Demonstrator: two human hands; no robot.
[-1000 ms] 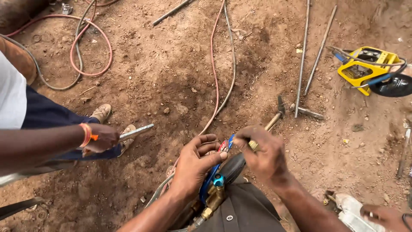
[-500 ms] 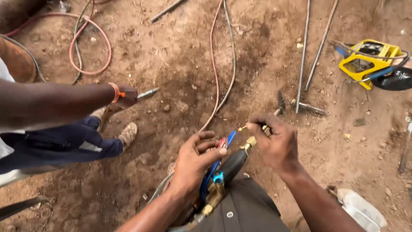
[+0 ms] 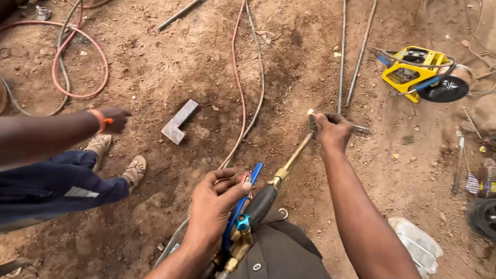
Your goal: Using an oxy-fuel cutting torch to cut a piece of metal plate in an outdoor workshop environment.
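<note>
I hold a gas cutting torch (image 3: 258,204) with a black grip, brass valves and a blue lever. My left hand (image 3: 214,206) is wrapped around the valve end of it, low in the middle of the view. The brass tube (image 3: 294,157) runs up and to the right. My right hand (image 3: 333,132) is closed at the torch head, where a small bright flame (image 3: 310,111) glows. What the fingers pinch is partly hidden. A red and a grey hose (image 3: 243,119) run from the torch across the dirt.
A co-worker's arm with an orange wristband (image 3: 101,118) reaches in from the left, with sandalled feet (image 3: 132,170) below. An L-shaped metal piece (image 3: 178,122) lies on the dirt. Long rods (image 3: 342,57) lie beyond the torch head, and a yellow machine (image 3: 413,72) sits at upper right.
My right hand slid out along the brass tube to the torch head, and a small flame appeared there. The co-worker let go of the metal piece, which now lies on the ground.
</note>
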